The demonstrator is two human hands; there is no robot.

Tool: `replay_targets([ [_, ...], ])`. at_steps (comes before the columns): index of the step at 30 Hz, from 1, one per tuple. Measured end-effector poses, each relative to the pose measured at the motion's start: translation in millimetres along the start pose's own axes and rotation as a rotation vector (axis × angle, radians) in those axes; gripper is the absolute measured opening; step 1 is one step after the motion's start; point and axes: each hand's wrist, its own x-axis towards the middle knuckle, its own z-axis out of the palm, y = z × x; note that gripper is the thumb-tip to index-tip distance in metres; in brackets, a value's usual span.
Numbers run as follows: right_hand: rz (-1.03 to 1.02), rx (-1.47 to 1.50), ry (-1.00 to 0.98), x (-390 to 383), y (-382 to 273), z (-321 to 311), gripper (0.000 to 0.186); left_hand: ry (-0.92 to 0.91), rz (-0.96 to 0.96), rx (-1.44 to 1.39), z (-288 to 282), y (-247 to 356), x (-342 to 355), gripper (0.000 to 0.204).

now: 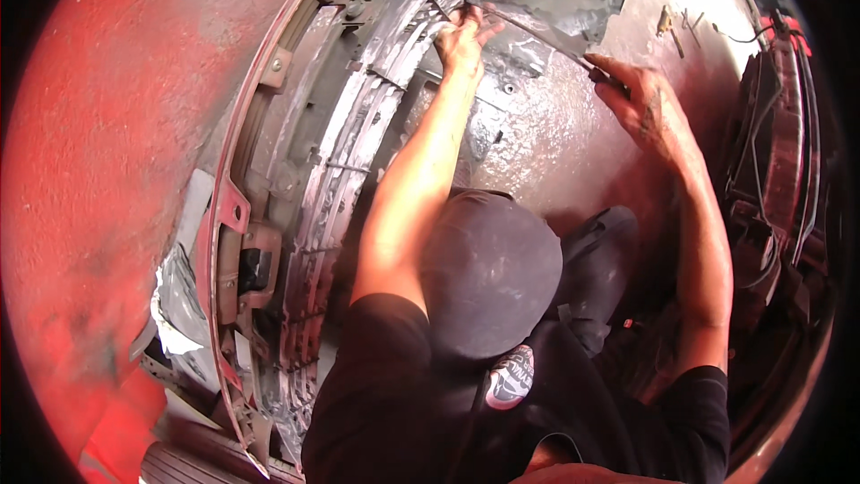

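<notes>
A long slatted car grille (pixel 336 157), grey and worn, curves up the left-middle of the view beside my knees. My left hand (pixel 461 45) is at its far end, fingers bent together by the slats; a thin dark piece shows beside them, and what they grip is hard to make out. My right hand (pixel 647 103), farther right, is closed round the dark near end of a long thin rod (pixel 542 36). The rod slants up and left, its far end close to my left fingertips. Its tip cannot be told from the dark parts behind.
A bumper frame with brackets (pixel 235 206) runs along the grille's left, beside a worn red floor (pixel 98 143). Small loose bits (pixel 665 22) lie on the pale floor at the upper right. Dark car parts with cables (pixel 779 143) stand at the right edge. My knee (pixel 493 269) is below my hands.
</notes>
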Motion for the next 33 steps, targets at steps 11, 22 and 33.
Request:
replay_targets([
  [11,0.309,1.242,0.311,8.4,29.2,144.7,0.019,-0.198,-0.188,-0.087,-13.8,4.7,11.5,0.024],
  [22,0.112,0.995,0.530,161.5,-14.2,166.4,0.024,0.048,-0.105,0.078,-12.2,-4.6,9.8,0.022],
  [33,0.055,1.051,0.292,176.7,9.3,151.6,0.018,0.159,0.029,0.199,8.7,-1.7,2.4,0.021],
])
